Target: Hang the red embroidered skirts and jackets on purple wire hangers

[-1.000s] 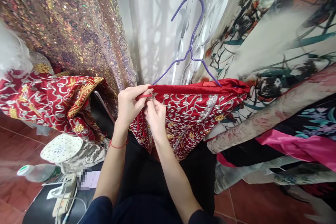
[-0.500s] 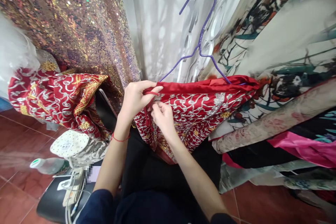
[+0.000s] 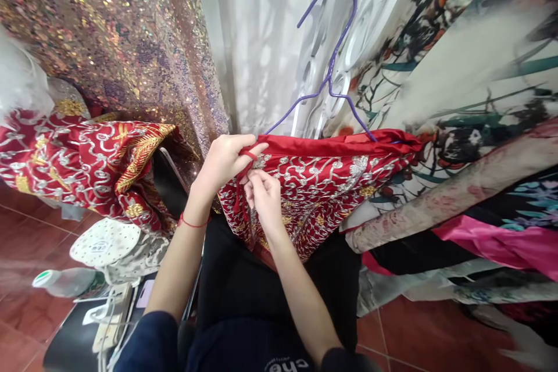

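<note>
Across my lap lies a red skirt-like garment (image 3: 318, 180) with silver and gold embroidery and a plain red waistband. A purple wire hanger (image 3: 330, 72) stands up from its top edge, its lower part hidden in the band. My left hand (image 3: 229, 160) is closed on the left end of the waistband, with a red cord at its fingers. Just below it, my right hand (image 3: 264, 195) pinches at the cord and cloth near the left edge. What exactly sits between the right fingertips is hidden.
A matching red embroidered garment (image 3: 87, 168) is draped at the left, near sequined fabric (image 3: 126, 40). Below are a dotted white item (image 3: 104, 242), a plastic bottle (image 3: 65, 282) and a power strip (image 3: 111, 319) with cables. Rolled floral fabric (image 3: 405, 209) and white curtains (image 3: 261, 40) are nearby.
My right hand has shifted slightly left and up, closer to my left hand. The view has moved a little, so surrounding things sit further left. Both hands stay at the waistband's left end.
</note>
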`<state>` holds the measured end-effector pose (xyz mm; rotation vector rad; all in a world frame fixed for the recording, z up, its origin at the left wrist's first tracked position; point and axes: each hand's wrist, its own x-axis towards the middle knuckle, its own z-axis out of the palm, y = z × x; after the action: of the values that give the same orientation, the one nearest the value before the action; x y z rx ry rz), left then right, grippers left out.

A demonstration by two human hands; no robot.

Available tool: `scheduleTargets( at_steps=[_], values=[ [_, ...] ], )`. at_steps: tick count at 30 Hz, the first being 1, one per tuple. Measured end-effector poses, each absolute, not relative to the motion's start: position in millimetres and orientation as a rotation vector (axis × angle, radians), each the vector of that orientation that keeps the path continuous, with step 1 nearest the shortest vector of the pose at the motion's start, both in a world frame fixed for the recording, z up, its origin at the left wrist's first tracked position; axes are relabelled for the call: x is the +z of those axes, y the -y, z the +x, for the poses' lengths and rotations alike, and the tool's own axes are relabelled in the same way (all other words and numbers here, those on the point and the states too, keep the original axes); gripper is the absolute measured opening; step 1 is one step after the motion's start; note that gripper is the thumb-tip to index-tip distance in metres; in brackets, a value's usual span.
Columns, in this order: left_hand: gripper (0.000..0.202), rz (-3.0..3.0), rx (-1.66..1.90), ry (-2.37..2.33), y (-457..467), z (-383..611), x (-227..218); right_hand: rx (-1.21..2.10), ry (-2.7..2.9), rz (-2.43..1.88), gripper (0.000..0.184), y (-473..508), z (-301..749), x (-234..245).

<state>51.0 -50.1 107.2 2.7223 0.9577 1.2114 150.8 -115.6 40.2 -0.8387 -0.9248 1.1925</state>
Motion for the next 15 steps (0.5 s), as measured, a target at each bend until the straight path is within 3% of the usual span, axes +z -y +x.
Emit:
scheduleTargets(
  at_steps=[5, 9, 12, 15],
  values=[
    [0.038, 2.857, 1.532, -1.005, 39.5, 53.9, 96.9, 1.372, 0.749, -0.731, 0.028, 106.6, 137.0, 43.9],
    [0.030, 2.931, 1.821, -0.878, 32.3, 55.0, 92.5, 1.266, 0.770, -0.764, 0.027, 101.9, 128.9, 38.6],
    [0.029, 2.891, 2.009, -0.837, 26.4, 54.5, 92.2, 1.208, 0.857, -0.932, 0.032, 102.3, 123.5, 4.0],
    [0.029, 2.871, 1.960, -0.884, 20.9, 52.5, 91.5, 1.052, 0.970, -1.181, 0.036, 111.2, 120.3, -47.2]
  ],
)
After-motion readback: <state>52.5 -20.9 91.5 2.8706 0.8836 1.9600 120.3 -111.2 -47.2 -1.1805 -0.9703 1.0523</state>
